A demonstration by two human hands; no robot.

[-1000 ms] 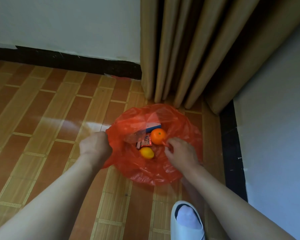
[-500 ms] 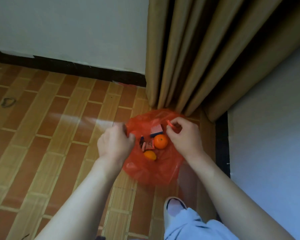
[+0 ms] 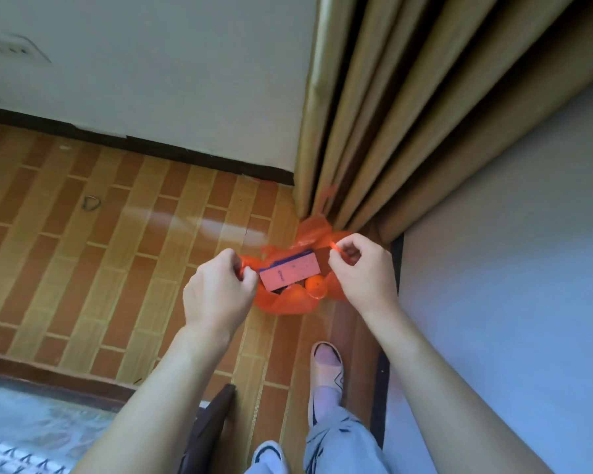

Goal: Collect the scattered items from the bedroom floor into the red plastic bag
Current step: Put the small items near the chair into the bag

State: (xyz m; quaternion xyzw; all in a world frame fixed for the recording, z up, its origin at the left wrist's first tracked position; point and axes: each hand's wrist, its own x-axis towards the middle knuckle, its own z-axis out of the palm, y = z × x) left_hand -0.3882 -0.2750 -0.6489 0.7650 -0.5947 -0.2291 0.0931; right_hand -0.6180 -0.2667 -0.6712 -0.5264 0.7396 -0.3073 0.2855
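The red plastic bag (image 3: 290,304) hangs between my two hands above the wooden floor, close to the curtain. My left hand (image 3: 218,290) pinches its left edge and my right hand (image 3: 365,271) pinches its right edge, holding the mouth apart. Inside the bag lies a flat pinkish box (image 3: 290,274) with a blue edge, and an orange (image 3: 315,285) sits to its right. Other items in the bag are hidden under the box.
A tan curtain (image 3: 374,124) hangs just behind the bag, beside a grey wall (image 3: 514,268) on the right. A small dark ring (image 3: 91,202) lies on the floor at the left. My slippered feet (image 3: 326,374) stand below the bag. A patterned bed edge (image 3: 31,429) fills the lower left.
Both hands have lifted the bag off the floor by its edges. The bag has bunched up, and the box now lies on top of the other items. The view has risen.
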